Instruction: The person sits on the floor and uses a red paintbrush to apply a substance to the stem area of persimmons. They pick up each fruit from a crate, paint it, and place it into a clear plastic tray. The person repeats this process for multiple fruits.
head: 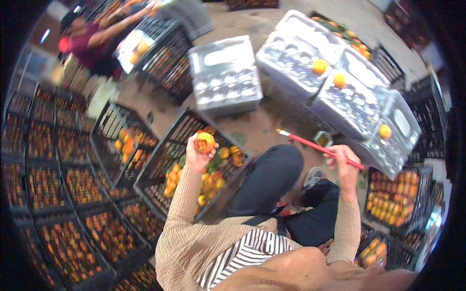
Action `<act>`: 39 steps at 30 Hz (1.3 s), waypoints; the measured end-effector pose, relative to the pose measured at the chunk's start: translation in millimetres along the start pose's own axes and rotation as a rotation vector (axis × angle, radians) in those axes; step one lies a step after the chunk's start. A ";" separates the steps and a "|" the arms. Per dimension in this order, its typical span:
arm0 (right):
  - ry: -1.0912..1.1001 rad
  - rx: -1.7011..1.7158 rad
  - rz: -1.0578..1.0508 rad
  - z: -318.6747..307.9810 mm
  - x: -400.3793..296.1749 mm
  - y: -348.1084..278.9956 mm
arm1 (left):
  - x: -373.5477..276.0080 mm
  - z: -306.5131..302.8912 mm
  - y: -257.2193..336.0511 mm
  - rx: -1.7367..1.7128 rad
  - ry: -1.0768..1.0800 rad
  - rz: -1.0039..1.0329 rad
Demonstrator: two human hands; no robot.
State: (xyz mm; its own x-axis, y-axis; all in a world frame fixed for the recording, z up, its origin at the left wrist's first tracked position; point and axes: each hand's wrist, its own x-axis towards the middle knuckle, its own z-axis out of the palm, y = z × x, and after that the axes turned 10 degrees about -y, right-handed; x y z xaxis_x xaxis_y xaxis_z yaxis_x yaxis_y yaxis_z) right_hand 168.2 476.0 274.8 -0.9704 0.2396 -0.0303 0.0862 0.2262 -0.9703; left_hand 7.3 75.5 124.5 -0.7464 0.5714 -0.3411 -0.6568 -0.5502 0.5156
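My left hand (200, 155) holds a persimmon (204, 142), its calyx end facing up, above a black plastic crate (171, 135) that has more persimmons (209, 183) with leaves in it. In my right hand (342, 160) is a red-handled brush (320, 147), its pale tip pointing away to the left. A small clear container (323, 139) stands on the floor just beyond the brush. Boxes with moulded trays (349, 100) stand ahead on the right, with a few single orange fruits (320, 66) on them.
Another box with a moulded tray (227, 82) stands ahead. Stacked crates of fruit (83, 182) line the left side. A crate of persimmons (393, 196) is at right. A co-worker (85, 42) reaches over a crate at upper left. Leaves lie on the floor.
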 end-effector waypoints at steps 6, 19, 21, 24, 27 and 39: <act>0.093 -0.023 -0.037 -18.7 -6.2 -0.4 | 121.8 175.1 -35.7 0.211 -0.454 -0.307; 0.231 -0.244 -0.037 -49.5 -17.6 10.3 | 201.0 432.1 -94.7 0.682 -0.863 0.265; 0.208 -0.286 -0.067 -43.6 -23.2 6.9 | 180.4 343.8 -57.2 0.934 -0.795 0.337; 0.077 -0.302 -0.098 -33.8 -32.7 4.1 | 121.2 205.4 18.0 1.133 -0.342 0.304; 0.041 -0.259 0.025 -29.7 -42.4 5.1 | 59.1 76.2 62.2 1.125 0.102 0.296; -0.027 -0.359 0.097 -16.9 -9.3 40.0 | -135.8 -270.9 -21.9 0.599 0.903 -0.005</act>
State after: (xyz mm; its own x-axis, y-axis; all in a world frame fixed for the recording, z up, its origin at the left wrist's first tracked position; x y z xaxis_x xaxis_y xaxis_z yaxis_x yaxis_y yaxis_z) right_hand 184.5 498.7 240.3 -0.9590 0.2524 -0.1286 0.2467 0.5214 -0.8169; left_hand 94.0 -155.0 -53.4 -0.7080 -0.2212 -0.6706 -0.6838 -0.0226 0.7294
